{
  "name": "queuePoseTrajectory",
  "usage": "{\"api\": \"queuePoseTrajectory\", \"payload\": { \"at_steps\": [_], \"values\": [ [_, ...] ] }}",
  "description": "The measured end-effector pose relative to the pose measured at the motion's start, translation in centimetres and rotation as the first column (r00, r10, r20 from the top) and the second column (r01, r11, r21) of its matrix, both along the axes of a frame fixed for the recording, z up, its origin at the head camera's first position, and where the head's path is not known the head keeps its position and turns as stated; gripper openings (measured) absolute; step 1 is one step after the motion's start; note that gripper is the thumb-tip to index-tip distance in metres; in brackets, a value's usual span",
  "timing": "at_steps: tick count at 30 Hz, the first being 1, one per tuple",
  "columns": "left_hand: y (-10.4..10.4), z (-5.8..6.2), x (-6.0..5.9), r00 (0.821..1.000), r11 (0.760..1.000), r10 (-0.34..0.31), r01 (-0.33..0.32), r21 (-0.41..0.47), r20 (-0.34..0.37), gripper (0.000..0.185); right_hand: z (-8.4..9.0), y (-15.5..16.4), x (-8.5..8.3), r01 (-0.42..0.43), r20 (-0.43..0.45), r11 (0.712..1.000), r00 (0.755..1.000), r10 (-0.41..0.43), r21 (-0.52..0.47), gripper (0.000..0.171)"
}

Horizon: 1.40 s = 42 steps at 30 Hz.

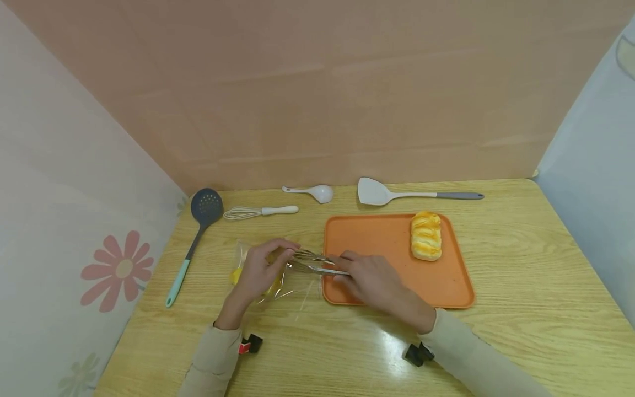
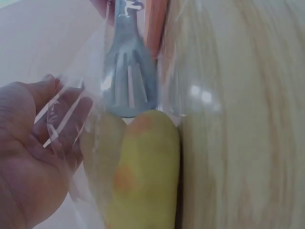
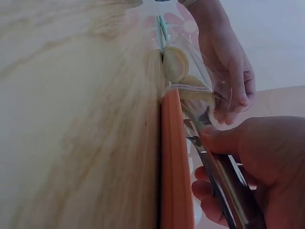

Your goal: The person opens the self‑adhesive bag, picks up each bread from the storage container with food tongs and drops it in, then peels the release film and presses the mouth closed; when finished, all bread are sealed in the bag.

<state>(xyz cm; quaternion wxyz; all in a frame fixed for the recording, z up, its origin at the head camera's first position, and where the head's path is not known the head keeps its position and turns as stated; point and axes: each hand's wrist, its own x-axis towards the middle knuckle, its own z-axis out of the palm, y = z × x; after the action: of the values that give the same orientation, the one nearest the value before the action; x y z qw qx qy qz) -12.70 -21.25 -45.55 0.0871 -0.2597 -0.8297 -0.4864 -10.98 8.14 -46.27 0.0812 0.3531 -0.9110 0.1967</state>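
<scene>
A clear plastic bag [image 1: 258, 273] with a yellow bread roll [image 2: 143, 171] inside lies on the wooden table left of an orange tray [image 1: 377, 242]. My left hand [image 1: 263, 270] grips the bag's open mouth. My right hand [image 1: 372, 278] holds metal tongs [image 1: 315, 263] whose slotted tips [image 2: 127, 86] reach into the bag's mouth and come right up to the roll. In the right wrist view the tongs [image 3: 219, 176] run from my right hand [image 3: 257, 162] into the bag [image 3: 190, 71], beside the tray's edge [image 3: 174, 167]. A second bread roll [image 1: 425, 235] lies on the tray.
Along the table's far edge lie a dark slotted spoon with a teal handle [image 1: 195, 231], a whisk [image 1: 260, 212], a white ladle [image 1: 312, 192] and a white spatula with a grey handle [image 1: 412, 194]. Walls stand behind and at both sides.
</scene>
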Motion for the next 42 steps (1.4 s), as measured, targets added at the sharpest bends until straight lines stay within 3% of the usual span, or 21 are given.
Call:
{"api": "queuePoseTrajectory", "payload": {
  "at_steps": [5,15,23,32,42],
  "values": [
    [0.1,0.1,0.0,1.000,1.000,-0.003,0.003,-0.002,0.016,0.012,0.4,-0.3,0.3,0.002,-0.090,0.999,0.996,0.001,0.040,0.047],
    [0.4,0.3,0.2,0.997,1.000,0.008,-0.008,-0.002,0.073,0.011,0.5,-1.3,1.2,0.035,-0.061,0.999,0.998,-0.034,0.014,0.048],
    [0.3,0.0,0.2,0.996,1.000,0.019,-0.020,0.017,0.089,0.012,-0.1,-0.6,0.4,-0.032,-0.136,0.999,0.990,0.027,-0.038,0.040],
    [0.9,0.2,0.6,0.989,0.995,-0.063,0.051,0.086,0.137,0.012,-0.7,-1.1,0.1,-0.071,-0.081,0.996,0.995,0.066,-0.062,0.039],
    [0.8,-0.3,0.4,0.994,0.995,-0.021,0.010,0.098,0.111,0.012,-0.1,-0.8,0.6,-0.024,-0.068,0.999,0.997,0.022,-0.029,0.053]
  ]
}}
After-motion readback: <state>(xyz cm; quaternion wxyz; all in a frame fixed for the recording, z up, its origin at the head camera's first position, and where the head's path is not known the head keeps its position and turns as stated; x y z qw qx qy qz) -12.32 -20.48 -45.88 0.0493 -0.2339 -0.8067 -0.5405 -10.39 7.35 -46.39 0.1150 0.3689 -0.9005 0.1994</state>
